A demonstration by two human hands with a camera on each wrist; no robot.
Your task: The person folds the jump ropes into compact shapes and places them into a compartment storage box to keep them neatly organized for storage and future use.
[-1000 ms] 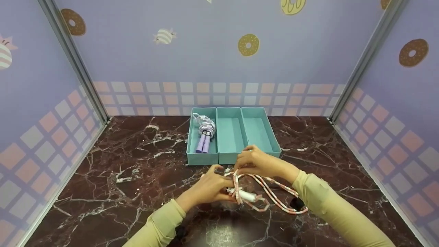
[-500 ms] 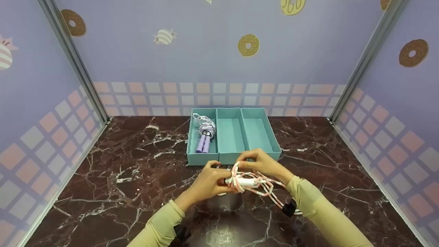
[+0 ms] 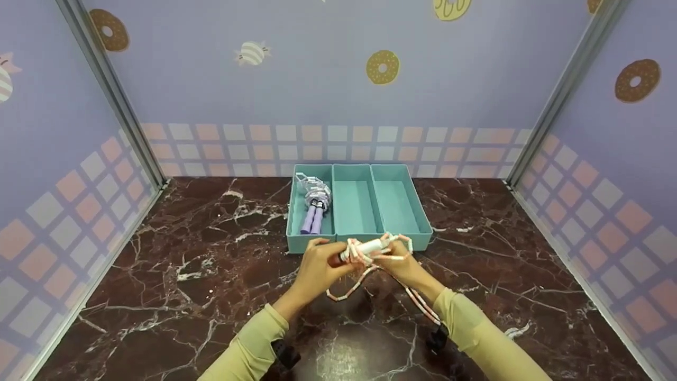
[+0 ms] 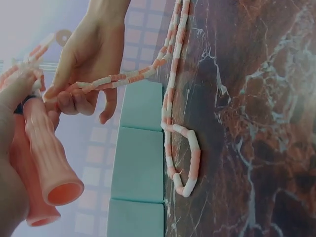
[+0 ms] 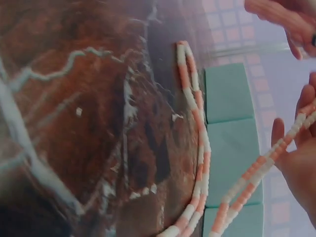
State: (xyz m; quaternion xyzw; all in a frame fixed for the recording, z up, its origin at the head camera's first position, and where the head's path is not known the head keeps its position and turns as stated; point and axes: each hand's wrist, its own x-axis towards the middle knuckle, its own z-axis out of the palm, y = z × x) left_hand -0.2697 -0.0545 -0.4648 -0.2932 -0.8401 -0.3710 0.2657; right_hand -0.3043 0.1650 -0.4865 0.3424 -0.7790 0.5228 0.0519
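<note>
My left hand (image 3: 317,267) holds the two handles of a beaded jump rope, with some rope wound about them. In the left wrist view the handles (image 4: 52,153) look pink and hollow-ended; from the head they look white. My right hand (image 3: 406,267) grips doubled strands of the same rope close beside the handles, its fingers curled in the left wrist view (image 4: 96,54). Pink and white beads of the jump rope (image 4: 196,160) hang below both hands in loops. Both hands are just in front of a teal box (image 3: 312,244), partly covering its front wall.
The box has three compartments. A coiled purple jump rope (image 3: 313,217) lies in the left one, handles toward me. Below is a dark red marble tabletop (image 3: 211,296); patterned panels (image 3: 317,79) stand at the back and both sides.
Both hands have lifted the pink and white jump rope and moved slightly toward the box. Its handles now tilt up to the right, and more rope is wound around them.
</note>
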